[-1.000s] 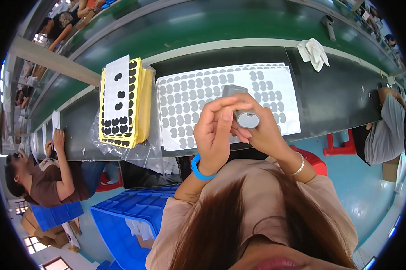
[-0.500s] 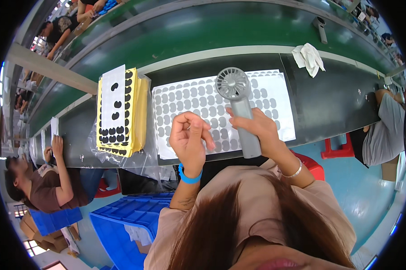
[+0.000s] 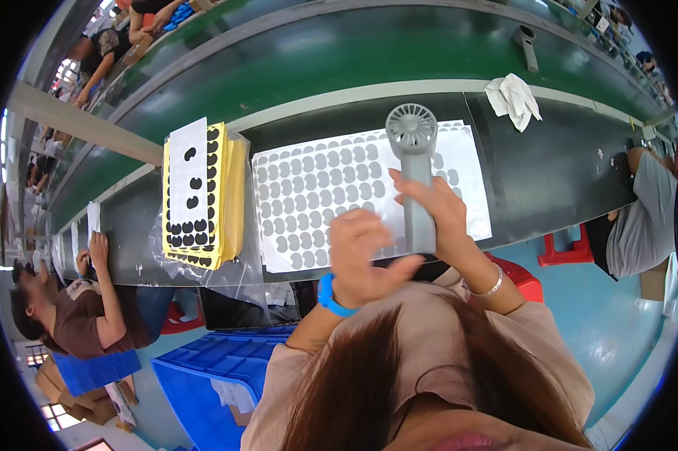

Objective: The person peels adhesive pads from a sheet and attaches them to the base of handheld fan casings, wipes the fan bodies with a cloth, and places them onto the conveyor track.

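On the black tabletop (image 3: 557, 165): a white sheet (image 3: 478, 214) lay flat in front of the person, covered in rows of grey bean-shaped pieces, with gaps toward its right part.
Grey handheld fan (image 3: 416, 165): it was held above the right half of the sheet, round slatted head away from the person, handle base toward the near edge.
Right hand (image 3: 448, 214): its grip was closed around the fan's handle from the right; a pale bracelet (image 3: 493, 282) circled the wrist.
Left hand (image 3: 365, 244): it was blurred, just left of the fan's handle, its grip wide with the thumb apart from the fingers; a blue wristband (image 3: 330, 297) sat below it.
Yellow stack (image 3: 233, 195): sheets with black bean shapes lay left of the white sheet, a white strip (image 3: 185, 188) on top and a clear plastic bag (image 3: 256, 270) around and beneath.
Crumpled white cloth (image 3: 513, 101): it lay beyond the sheet's far right corner.
Second fan (image 3: 528, 49): it lay on the green surface (image 3: 459, 56) beyond the cloth.
Co-worker (image 3: 91, 316): a person in a brown top sat at the left.
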Tool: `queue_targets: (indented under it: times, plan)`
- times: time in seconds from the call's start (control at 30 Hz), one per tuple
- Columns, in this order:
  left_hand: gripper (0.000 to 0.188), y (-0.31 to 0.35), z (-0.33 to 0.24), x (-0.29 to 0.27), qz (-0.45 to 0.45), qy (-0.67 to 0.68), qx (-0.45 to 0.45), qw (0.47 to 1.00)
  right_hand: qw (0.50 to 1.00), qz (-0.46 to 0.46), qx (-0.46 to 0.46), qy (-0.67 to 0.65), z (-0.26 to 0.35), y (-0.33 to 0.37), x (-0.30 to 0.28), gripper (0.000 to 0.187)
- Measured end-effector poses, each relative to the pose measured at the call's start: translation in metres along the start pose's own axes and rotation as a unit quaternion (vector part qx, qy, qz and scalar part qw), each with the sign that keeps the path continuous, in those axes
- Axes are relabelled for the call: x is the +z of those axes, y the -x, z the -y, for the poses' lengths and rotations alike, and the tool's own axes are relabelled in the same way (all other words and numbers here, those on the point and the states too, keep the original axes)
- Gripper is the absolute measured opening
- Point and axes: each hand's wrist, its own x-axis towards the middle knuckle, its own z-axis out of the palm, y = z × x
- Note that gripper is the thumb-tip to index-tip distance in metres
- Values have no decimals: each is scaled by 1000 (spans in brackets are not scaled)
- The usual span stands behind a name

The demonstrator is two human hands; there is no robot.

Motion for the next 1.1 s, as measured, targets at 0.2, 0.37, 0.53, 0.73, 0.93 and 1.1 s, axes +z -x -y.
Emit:
queue_targets:
  times: [0.2,0.37,0.53,0.73,0.93,1.1]
  plan:
    - [27,-19,-11,42,53,-232,89,967,996,23,77,-31,-1,7,18,42]
    - [38,-61,4,29,77,-244,40,966,991,-2,128,-25,9,-15,16,42]
    - [39,-79,30,0,75,-29,-46,996,985,36,130,104,28,-34,8,38]
    - [34,-58,43,-10,25,83,-82,993,979,96,26,178,24,-42,9,38]
    - [23,-31,65,-14,-126,156,-227,953,982,144,-45,112,6,-71,14,42]
    - [12,-16,100,-6,-145,124,-262,946,931,256,-51,255,-44,-142,20,33]
